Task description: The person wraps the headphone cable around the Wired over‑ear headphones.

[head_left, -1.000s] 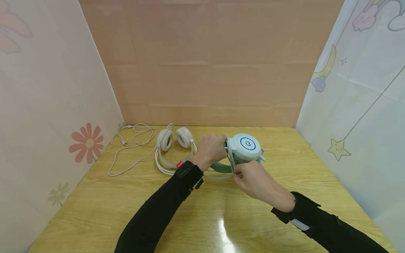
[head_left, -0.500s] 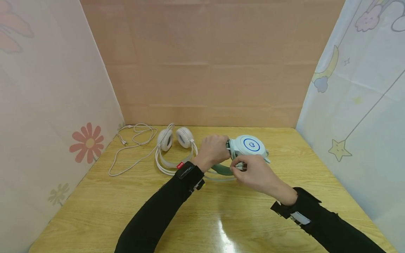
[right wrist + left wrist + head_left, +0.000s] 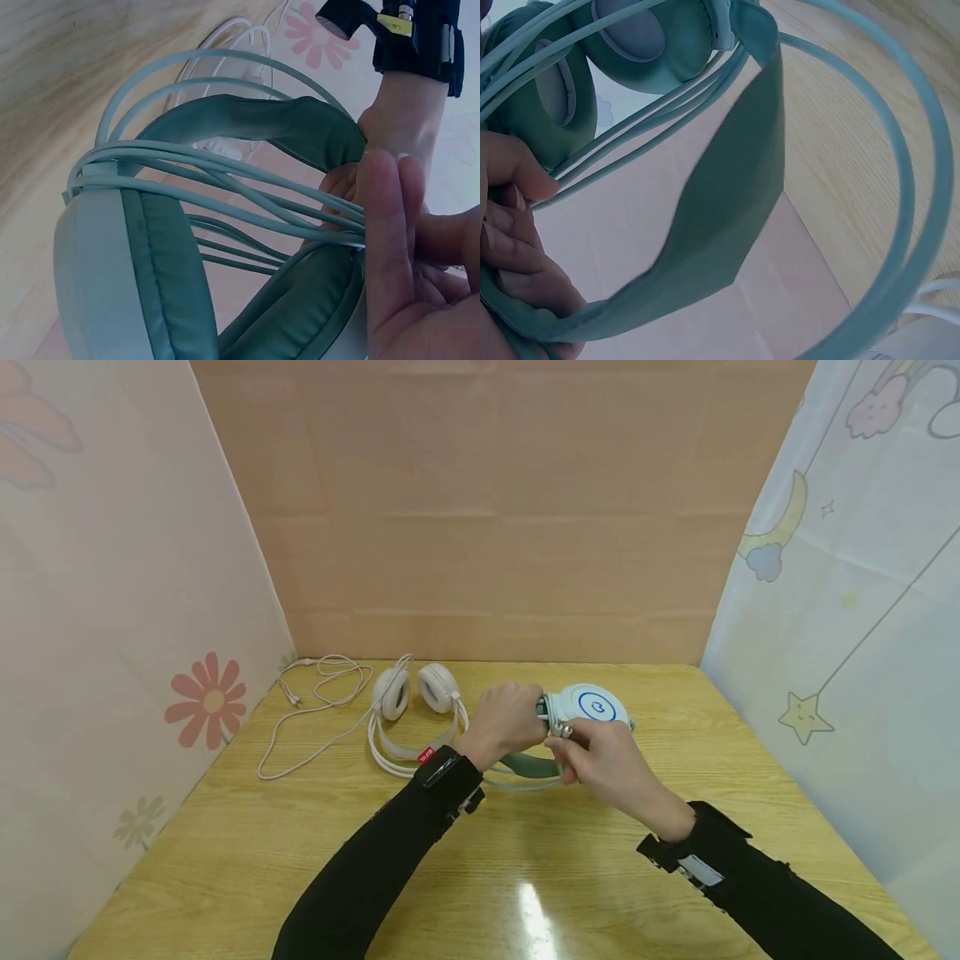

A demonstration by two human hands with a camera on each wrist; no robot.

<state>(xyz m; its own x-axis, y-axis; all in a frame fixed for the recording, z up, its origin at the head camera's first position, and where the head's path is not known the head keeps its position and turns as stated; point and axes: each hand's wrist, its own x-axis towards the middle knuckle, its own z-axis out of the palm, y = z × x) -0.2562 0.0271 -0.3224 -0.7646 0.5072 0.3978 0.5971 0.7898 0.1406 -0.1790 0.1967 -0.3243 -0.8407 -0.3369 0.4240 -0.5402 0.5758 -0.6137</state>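
Pale green headphones (image 3: 597,700) are held up just above the table, an ear cup with a blue ring facing up. My left hand (image 3: 504,717) grips them at the left; in the left wrist view its fingers (image 3: 525,247) curl round the dark green headband (image 3: 727,172). Several turns of the green cable (image 3: 225,176) pass across the ear cups in the right wrist view. My right hand (image 3: 611,768) pinches the cable near its end, where small metal plugs (image 3: 564,730) stick out beside the fingers. The right fingertips are partly hidden in the head view.
White headphones (image 3: 437,687) with a red tag (image 3: 426,754) lie on the wooden table (image 3: 420,877), left of my left hand. Their thin white cable (image 3: 330,745) loops out toward the back left. Patterned side walls and a brown back wall (image 3: 495,560) surround the table.
My right hand has risen from below the ear cup toward its left edge, bringing the cable end and plugs up. The green headphones have shifted slightly right; my left hand keeps its grip.
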